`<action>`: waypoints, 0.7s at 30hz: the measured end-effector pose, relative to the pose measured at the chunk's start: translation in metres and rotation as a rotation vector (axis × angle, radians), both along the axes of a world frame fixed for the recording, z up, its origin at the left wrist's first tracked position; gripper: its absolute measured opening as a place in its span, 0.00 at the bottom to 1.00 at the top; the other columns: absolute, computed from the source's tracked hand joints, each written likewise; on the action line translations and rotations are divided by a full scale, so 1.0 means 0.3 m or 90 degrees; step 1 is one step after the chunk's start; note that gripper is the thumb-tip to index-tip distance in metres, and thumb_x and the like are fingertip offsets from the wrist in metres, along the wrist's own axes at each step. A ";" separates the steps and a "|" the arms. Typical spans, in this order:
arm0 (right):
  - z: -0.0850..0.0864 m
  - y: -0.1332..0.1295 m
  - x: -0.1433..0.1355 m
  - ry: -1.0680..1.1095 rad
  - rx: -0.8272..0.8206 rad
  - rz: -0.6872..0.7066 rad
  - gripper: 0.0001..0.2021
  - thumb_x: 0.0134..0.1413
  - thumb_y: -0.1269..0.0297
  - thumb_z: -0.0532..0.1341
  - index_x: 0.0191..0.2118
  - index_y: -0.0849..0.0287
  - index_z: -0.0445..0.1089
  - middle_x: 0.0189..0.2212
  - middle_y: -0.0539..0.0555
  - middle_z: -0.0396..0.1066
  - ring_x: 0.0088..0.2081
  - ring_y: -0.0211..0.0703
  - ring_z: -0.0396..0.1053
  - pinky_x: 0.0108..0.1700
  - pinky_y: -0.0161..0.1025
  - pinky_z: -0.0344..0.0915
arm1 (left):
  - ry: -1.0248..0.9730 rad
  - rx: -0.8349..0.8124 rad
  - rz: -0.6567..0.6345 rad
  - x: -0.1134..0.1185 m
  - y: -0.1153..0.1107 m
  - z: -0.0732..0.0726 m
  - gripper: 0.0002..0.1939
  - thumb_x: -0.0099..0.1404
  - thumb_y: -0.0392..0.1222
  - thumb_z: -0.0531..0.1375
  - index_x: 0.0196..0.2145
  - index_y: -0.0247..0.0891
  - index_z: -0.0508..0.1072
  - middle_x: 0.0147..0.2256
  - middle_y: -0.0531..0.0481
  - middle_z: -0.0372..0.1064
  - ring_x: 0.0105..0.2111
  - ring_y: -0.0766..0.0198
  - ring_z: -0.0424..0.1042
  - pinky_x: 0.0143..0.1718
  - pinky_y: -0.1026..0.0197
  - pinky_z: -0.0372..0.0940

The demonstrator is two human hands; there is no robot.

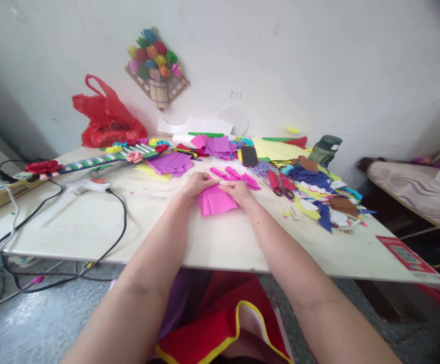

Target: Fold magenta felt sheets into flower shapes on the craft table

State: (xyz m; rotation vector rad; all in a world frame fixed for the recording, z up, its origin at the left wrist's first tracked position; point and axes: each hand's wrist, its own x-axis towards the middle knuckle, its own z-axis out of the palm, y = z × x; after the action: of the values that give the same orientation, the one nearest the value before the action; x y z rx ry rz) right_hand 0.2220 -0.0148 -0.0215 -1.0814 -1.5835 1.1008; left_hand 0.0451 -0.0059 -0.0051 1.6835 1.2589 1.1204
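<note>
A bright pink sheet of crepe paper [216, 202] is held just over the table, its lower edge hanging toward me. My left hand [197, 185] pinches its upper left edge, and my right hand [238, 192] pinches the upper right edge, the fingertips of both close together. Behind my hands lie several folded pink paper pieces [232, 174]. Right of them are red-and-black scissors [282, 190] and a thin wooden stick [275, 194].
Paper scraps [318, 187] heap up on the right beside a dark green bottle [326, 149]. A phone [249, 156] lies at the back. Leftward are a white glue gun [89, 187] with a black cord, a flower-trimmed green board [102, 161] and a red plastic bag [108, 119].
</note>
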 end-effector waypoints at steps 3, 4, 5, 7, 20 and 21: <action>0.001 0.001 0.001 -0.001 0.001 -0.007 0.18 0.36 0.48 0.67 0.24 0.60 0.71 0.20 0.53 0.66 0.23 0.40 0.61 0.27 0.39 0.56 | 0.015 -0.008 -0.007 -0.002 -0.008 0.006 0.23 0.47 0.58 0.65 0.18 0.36 0.63 0.17 0.57 0.56 0.18 0.72 0.55 0.18 0.67 0.47; 0.000 0.002 0.001 0.000 0.003 -0.010 0.18 0.36 0.47 0.67 0.24 0.60 0.71 0.20 0.53 0.66 0.24 0.40 0.61 0.27 0.39 0.56 | 0.016 -0.016 -0.017 -0.002 -0.011 0.007 0.22 0.47 0.58 0.64 0.19 0.35 0.65 0.17 0.56 0.58 0.18 0.71 0.55 0.18 0.66 0.47; -0.001 0.004 0.002 0.001 0.007 -0.014 0.18 0.36 0.47 0.67 0.24 0.60 0.71 0.21 0.53 0.66 0.24 0.40 0.61 0.28 0.39 0.56 | 0.019 -0.025 -0.029 -0.002 -0.012 0.007 0.22 0.48 0.59 0.64 0.20 0.35 0.66 0.18 0.56 0.59 0.18 0.71 0.56 0.18 0.66 0.47; -0.004 0.009 0.004 0.001 0.017 -0.027 0.18 0.37 0.47 0.66 0.24 0.59 0.71 0.22 0.54 0.67 0.25 0.42 0.62 0.29 0.40 0.57 | 0.024 -0.033 -0.046 0.000 -0.012 0.005 0.22 0.49 0.59 0.63 0.22 0.35 0.68 0.19 0.55 0.61 0.19 0.70 0.57 0.18 0.66 0.47; -0.005 0.012 0.009 -0.013 0.048 -0.042 0.14 0.40 0.51 0.64 0.22 0.59 0.70 0.19 0.51 0.64 0.23 0.39 0.58 0.27 0.38 0.54 | 0.043 0.038 0.004 0.017 0.017 -0.013 0.27 0.49 0.57 0.64 0.16 0.40 0.52 0.16 0.58 0.45 0.18 0.72 0.46 0.18 0.64 0.41; -0.005 0.012 0.008 -0.015 0.048 -0.042 0.14 0.40 0.51 0.64 0.23 0.59 0.70 0.20 0.51 0.65 0.23 0.39 0.59 0.27 0.38 0.54 | 0.036 0.038 0.002 0.017 0.017 -0.013 0.27 0.48 0.57 0.64 0.16 0.40 0.52 0.16 0.58 0.45 0.18 0.72 0.45 0.18 0.64 0.41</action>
State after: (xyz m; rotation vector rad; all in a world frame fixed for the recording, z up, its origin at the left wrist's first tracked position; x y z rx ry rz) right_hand 0.2244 -0.0112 -0.0229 -1.0917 -1.5840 0.9800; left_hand 0.0501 -0.0008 -0.0090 1.7690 1.2750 1.1305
